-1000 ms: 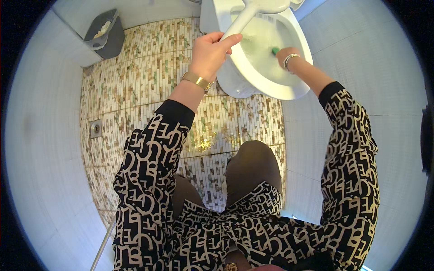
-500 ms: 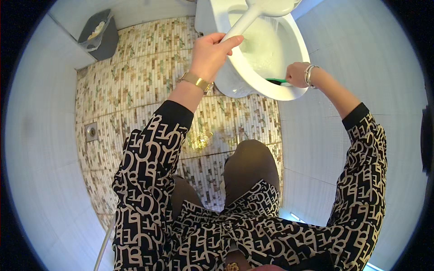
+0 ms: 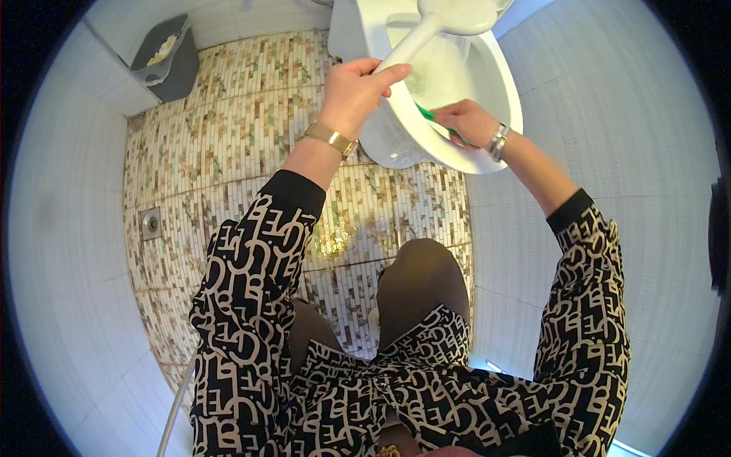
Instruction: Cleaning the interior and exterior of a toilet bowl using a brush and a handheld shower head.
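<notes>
A white toilet (image 3: 509,99) is at the upper middle, its bowl open toward me. My left hand (image 3: 358,87) is closed round the long handle of a white plastic water dipper (image 3: 415,39), whose rounded head hangs over the far part of the bowl. My right hand (image 3: 468,123) reaches over the near part of the bowl and grips a green toilet brush (image 3: 425,113). One end of the brush meets the inner left side of the rim. Its bristles are mostly hidden by my hand and the rim.
A grey waste bin (image 3: 171,65) with a liner stands in the far left corner. A square floor drain (image 3: 151,223) sits in the mosaic-patterned tile floor (image 3: 205,160). Pale walls rise close on both sides, and a thin pale hose (image 3: 177,411) runs at the lower left.
My right hand has moved left with the green brush, from the near right of the rim toward its left inner side. My left hand and the dipper stay almost in place.
</notes>
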Available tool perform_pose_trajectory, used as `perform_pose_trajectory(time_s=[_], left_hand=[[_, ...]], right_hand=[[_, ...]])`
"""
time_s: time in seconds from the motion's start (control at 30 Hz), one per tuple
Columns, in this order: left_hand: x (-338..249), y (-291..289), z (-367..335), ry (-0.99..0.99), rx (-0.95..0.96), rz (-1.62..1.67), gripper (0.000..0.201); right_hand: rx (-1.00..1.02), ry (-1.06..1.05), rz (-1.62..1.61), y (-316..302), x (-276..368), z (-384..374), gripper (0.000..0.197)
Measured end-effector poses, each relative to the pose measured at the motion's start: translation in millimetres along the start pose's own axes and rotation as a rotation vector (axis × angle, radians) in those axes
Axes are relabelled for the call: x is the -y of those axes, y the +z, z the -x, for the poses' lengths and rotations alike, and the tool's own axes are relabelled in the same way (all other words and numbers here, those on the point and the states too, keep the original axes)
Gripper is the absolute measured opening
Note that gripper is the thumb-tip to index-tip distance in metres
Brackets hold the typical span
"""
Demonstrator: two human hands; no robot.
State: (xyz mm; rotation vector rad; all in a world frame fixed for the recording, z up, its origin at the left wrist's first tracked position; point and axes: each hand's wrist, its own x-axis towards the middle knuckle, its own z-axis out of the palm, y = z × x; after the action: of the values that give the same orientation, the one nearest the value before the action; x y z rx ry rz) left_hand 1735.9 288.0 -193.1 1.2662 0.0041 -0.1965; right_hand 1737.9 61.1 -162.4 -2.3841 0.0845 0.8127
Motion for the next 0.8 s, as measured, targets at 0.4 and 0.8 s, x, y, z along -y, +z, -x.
perform_pose_trajectory(time_s=[0.4, 0.8], left_hand=[[3, 5, -2, -0.022, 0.082, -0.072, 0.029], [5, 5, 7, -0.038, 0.217, -0.125, 0.026]], right_hand=[[-0.232, -0.253, 0.397, 14, -26, 46, 0.025], [-0.714, -0.490, 0.579, 63, -27, 8, 0.025]])
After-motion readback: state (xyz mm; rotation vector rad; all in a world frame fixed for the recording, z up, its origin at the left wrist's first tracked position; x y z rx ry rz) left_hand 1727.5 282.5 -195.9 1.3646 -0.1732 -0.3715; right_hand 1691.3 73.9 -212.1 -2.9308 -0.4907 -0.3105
